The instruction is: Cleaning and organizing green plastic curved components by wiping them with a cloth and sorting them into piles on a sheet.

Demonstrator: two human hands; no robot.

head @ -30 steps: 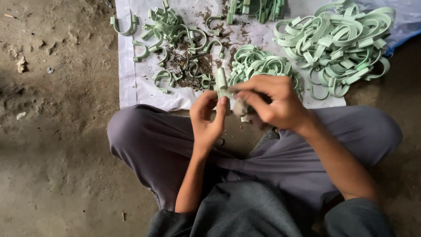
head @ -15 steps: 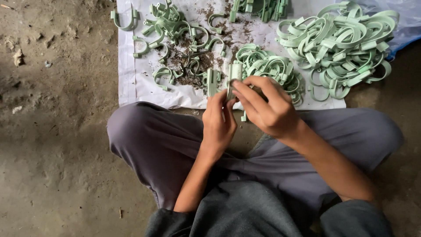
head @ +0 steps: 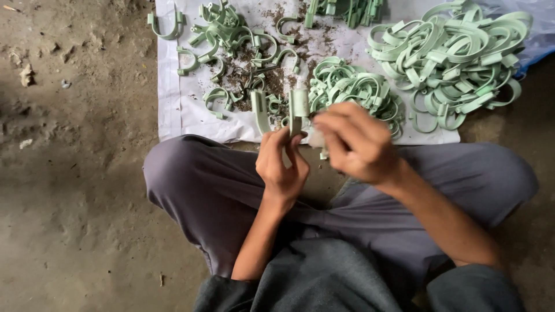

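The left hand [head: 281, 164] pinches a pale green U-shaped plastic clip [head: 277, 110] by its bend, fingertips pressed together so both prongs stand upright and stay exposed for working. The right hand [head: 354, 144] curls beside it, fingers bunched around a small whitish wad [head: 315, 138] set against the nearer prong; how tightly it grips I cannot tell. The clip sits just above the crossed legs [head: 231, 190], near the front edge of the white sheet [head: 173, 110]. On that sheet, beyond the clip, lie scattered clips among brown debris [head: 231, 34], a tangled clip heap [head: 347, 86] and, further right, a larger pile of bands [head: 457, 52].
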